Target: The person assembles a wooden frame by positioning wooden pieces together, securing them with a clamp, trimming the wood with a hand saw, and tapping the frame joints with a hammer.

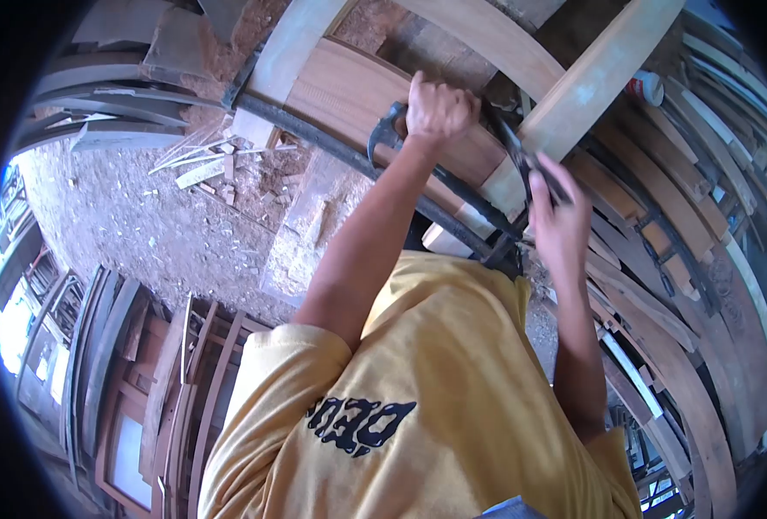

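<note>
Centrally, left hand: on my feed, the left hand (439, 111) is curled into a fist over the brown panel, upper middle of the frame; what it encloses I cannot tell.
Right hand: to the right of the fist, I see the right hand (561, 229), blurred, with thumb and fingers pinching a dark tool (520, 160) whose kind I cannot make out.
Brown panel: I find the brown panel (353, 86) at upper middle, beside a pale beam (604, 73) that slants toward the upper right.
Clamp: I trace a dark clamp bar (314, 138) from upper left down to the centre; a blue curved part (381, 138) shows just left of the fist.
Surroundings: I note wood scraps (202, 176) on the ground (167, 216) at left, stacked wood (686, 173) at right, and a yellow shirt (461, 363) across the lower middle.
</note>
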Tool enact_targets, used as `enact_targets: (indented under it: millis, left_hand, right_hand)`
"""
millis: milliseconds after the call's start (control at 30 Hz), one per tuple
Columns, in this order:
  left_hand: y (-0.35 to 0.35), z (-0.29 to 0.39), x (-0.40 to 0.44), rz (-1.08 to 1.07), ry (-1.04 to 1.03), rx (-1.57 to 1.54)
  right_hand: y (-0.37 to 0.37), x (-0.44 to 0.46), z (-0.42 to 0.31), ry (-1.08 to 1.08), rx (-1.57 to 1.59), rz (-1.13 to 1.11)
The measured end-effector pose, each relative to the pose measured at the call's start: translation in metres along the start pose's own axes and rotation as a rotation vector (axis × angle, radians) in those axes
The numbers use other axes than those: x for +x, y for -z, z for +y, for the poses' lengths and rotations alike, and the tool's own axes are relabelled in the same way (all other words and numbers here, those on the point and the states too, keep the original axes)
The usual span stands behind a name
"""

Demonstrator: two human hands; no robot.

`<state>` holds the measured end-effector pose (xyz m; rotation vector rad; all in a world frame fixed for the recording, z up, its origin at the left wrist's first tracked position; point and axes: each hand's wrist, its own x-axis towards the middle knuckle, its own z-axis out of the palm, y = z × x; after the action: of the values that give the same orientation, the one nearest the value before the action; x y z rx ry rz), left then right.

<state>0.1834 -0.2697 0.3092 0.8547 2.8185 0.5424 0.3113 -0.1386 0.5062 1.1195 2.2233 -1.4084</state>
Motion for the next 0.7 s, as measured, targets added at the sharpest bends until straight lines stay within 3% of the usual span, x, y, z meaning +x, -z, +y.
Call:
enact_targets:
  millis: [67, 100, 200, 233, 267, 333, 467, 567, 700]
  left_hand:
    - [-0.004, 0.000, 0.003, 0.025, 0.012, -0.032]
    - [-0.005, 0.001, 0.001, 0.013, 0.025, -0.030]
    - [-0.002, 0.002, 0.005, 0.012, 0.024, -0.029]
    - [-0.001, 0.003, 0.006, 0.029, 0.020, -0.026]
    - [-0.001, 0.001, 0.004, 0.046, 0.018, -0.020]
    - [-0.002, -0.004, 0.009, 0.054, 0.022, -0.035]
    - [-0.007, -0.004, 0.006, 0.006, 0.040, -0.054]
    - [-0.008, -0.007, 0.008, -0.004, 0.061, -0.053]
    - [-0.006, 0.004, 0.004, -0.059, 0.090, -0.061]
  right_hand:
    - [0.021, -0.039, -0.006, 0.122, -0.075, 0.042]
    - [0.028, -0.055, -0.030, 0.054, -0.025, 0.038]
    - [0.011, -0.011, -0.022, 0.034, -0.028, 0.025]
    - [-0.006, 0.028, 0.018, 0.118, -0.108, 0.014]
    - [-0.016, 0.043, -0.003, -0.006, -0.077, -0.065]
    - [-0.009, 0.037, -0.007, -0.055, -0.056, -0.088]
    - [-0.022, 0.038, -0.008, 0.013, -0.048, -0.030]
    - [-0.011, 0.066, -0.030, -0.227, 0.005, -0.123]
    - [-0.009, 0.054, -0.042, -0.176, -0.017, -0.190]
